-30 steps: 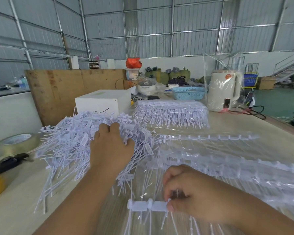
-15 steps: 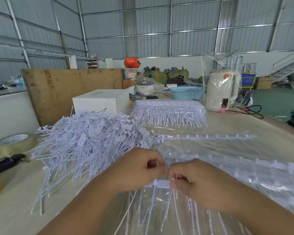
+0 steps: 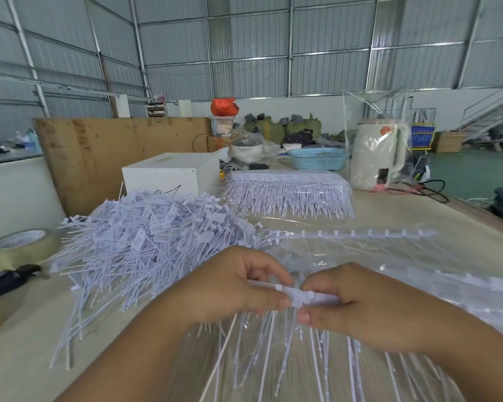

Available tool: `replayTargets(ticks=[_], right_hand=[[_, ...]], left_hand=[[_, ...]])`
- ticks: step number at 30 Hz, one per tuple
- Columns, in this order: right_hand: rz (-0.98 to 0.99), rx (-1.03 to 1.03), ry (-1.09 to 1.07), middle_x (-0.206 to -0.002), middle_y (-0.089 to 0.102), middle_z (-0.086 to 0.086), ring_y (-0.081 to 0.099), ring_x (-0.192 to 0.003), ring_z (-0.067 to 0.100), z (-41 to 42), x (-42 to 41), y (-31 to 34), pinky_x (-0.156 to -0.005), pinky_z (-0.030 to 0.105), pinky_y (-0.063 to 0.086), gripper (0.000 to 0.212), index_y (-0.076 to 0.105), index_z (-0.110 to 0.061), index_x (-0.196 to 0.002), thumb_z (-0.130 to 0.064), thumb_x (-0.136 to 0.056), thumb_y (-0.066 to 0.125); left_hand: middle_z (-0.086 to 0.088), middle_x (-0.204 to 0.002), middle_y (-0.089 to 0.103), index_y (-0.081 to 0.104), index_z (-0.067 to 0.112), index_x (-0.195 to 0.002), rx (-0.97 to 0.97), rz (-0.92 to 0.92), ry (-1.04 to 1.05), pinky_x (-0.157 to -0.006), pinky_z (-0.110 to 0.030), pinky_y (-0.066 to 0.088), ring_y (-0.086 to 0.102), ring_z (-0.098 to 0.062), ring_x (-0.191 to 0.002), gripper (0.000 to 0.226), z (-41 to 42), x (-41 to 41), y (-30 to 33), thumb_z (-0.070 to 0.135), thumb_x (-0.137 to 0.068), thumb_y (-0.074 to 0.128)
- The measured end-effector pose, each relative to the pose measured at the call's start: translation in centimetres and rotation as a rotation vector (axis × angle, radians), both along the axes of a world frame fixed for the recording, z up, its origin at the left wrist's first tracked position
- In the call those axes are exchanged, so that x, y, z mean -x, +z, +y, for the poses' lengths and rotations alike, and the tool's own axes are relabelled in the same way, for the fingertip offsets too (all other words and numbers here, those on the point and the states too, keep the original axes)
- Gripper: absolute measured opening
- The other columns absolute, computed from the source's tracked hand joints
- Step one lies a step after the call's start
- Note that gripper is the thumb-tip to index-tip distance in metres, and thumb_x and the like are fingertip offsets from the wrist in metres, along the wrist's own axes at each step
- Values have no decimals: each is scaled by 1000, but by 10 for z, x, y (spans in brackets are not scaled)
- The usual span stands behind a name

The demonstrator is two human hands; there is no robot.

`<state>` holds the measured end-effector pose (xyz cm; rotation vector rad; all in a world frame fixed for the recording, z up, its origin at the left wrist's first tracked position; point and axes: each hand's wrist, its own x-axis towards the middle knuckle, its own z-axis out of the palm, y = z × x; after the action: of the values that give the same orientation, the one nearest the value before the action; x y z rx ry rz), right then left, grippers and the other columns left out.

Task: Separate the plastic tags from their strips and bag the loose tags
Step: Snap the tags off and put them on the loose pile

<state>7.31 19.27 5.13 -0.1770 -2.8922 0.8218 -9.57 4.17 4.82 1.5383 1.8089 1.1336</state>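
Note:
A strip of white plastic tags (image 3: pixel 299 297) is held up between both hands, its thin tails hanging down toward me. My left hand (image 3: pixel 230 288) pinches the strip's left end between thumb and fingers. My right hand (image 3: pixel 357 309) pinches it just to the right, the two thumbs almost touching. To the left lies a big heap of loose tags (image 3: pixel 148 242) on the table. More strips in clear plastic (image 3: pixel 389 256) lie flat behind and to the right of my hands. A wrapped bundle of strips (image 3: pixel 291 192) sits farther back.
A tape roll (image 3: pixel 21 248) and a black tool (image 3: pixel 9 280) lie at the left edge. A white box (image 3: pixel 169 175), a blue basket (image 3: pixel 317 159) and a bagged white kettle (image 3: pixel 378 155) stand at the back. A plywood board (image 3: pixel 99 152) leans behind the heap.
My left hand left the heap of loose tags and came to the strip. Both hands now pinch it and have lifted it higher; the camera tilted slightly.

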Motion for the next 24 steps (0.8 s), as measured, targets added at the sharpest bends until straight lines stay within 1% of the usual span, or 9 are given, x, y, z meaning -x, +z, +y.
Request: replayTargets(ticks=[3, 7, 10, 12, 14, 16, 19, 22, 24], right_hand=[[7, 80, 7, -61, 49, -11, 44, -53, 0, -3, 0, -1, -54, 17, 35, 27, 59, -16, -77, -40, -89, 65], [162, 157, -61, -53, 44, -14, 38, -48, 2, -4, 0, 1, -49, 16, 30, 22, 57, -19, -73, -30, -91, 65], [383, 153, -178, -48, 42, -11, 35, -42, 3, -12, 7, 0, -45, 17, 29, 20, 58, -20, -73, -27, -91, 63], [597, 298, -327, -44, 40, -11, 32, -37, 3, -11, 9, 3, -39, 14, 26, 24, 57, -18, -70, -26, -92, 61], [729, 369, -412, -43, 36, -10, 29, -36, 3, -2, 3, 12, -37, 13, 24, 28, 55, -13, -69, -27, -92, 61], [656, 357, -298, -45, 36, -11, 29, -37, 3, 1, -6, 17, -38, 13, 24, 24, 60, -17, -70, -33, -87, 64], [331, 346, -14, -47, 37, -10, 30, -42, 7, -7, -8, 12, -41, 20, 25, 16, 65, -26, -72, -35, -85, 66], [227, 252, 28, -49, 43, -9, 34, -46, 9, -7, -4, 4, -47, 25, 26, 11, 70, -27, -80, -30, -90, 66], [211, 246, 36, -61, 58, 5, 40, -51, 16, -6, -4, 3, -53, 29, 31, 9, 72, -26, -90, -31, -91, 65]], left_hand=[[5, -55, 48, 68, 33, -98, -16, -45, -21, -56, -23, 44, 48, -12, -52, 22, 3, -11, -1, 22, -81, 77], [-14, -66, 51, 65, 34, -93, -171, -130, 51, -51, -26, 44, 45, -17, -54, 21, 7, -22, 0, 36, -76, 77], [4, -60, 57, 64, 35, -84, -444, -118, 212, -47, -22, 40, 44, -14, -48, 15, 16, -35, 0, 24, -82, 74], [-2, -63, 61, 64, 33, -81, -575, -81, 372, -48, -18, 40, 47, -13, -51, 18, 20, -38, 0, 17, -87, 69], [2, -56, 56, 62, 30, -79, -580, -98, 465, -44, -18, 38, 43, -9, -45, 17, 17, -33, 1, 18, -90, 65], [11, -49, 48, 61, 27, -81, -517, -137, 431, -43, -20, 33, 37, -5, -41, 16, 14, -27, 1, 18, -94, 59], [12, -51, 42, 63, 27, -90, -429, -222, 290, -45, -22, 35, 39, -6, -44, 14, 14, -29, -3, 30, -96, 52], [5, -63, 54, 66, 34, -90, -325, -160, 127, -46, -17, 39, 48, -8, -53, 26, 14, -36, -6, 53, -91, 49], [2, -72, 60, 65, 36, -92, -278, -70, 66, -55, -15, 43, 53, -7, -62, 34, 13, -38, -7, 61, -86, 43]])
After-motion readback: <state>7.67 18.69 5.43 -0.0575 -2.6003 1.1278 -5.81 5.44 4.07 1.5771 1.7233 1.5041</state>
